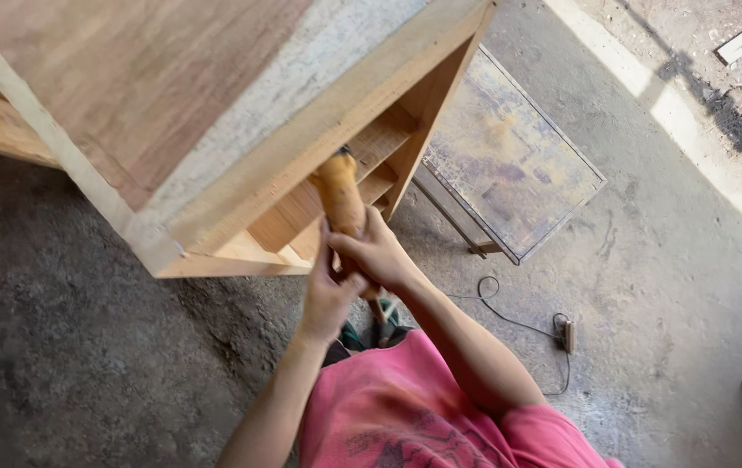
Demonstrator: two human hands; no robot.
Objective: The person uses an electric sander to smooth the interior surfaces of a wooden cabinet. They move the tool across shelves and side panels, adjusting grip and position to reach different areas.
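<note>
Gripping an orange, dust-coated power tool (341, 198), the left hand (325, 297) and right hand (377, 253) clench its handle. Its tip meets the pale wooden cabinet frame (302, 139).

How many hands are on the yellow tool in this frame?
2. The left hand wraps the yellow tool from the left, low on its body. The right hand grips it from the right, just above. No other hands show.

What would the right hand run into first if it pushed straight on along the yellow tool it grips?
Probably the wooden cabinet. The right hand and left hand grip the yellow tool, whose tip already sits at the slats under the cabinet's edge; whether they touch is unclear.
</note>
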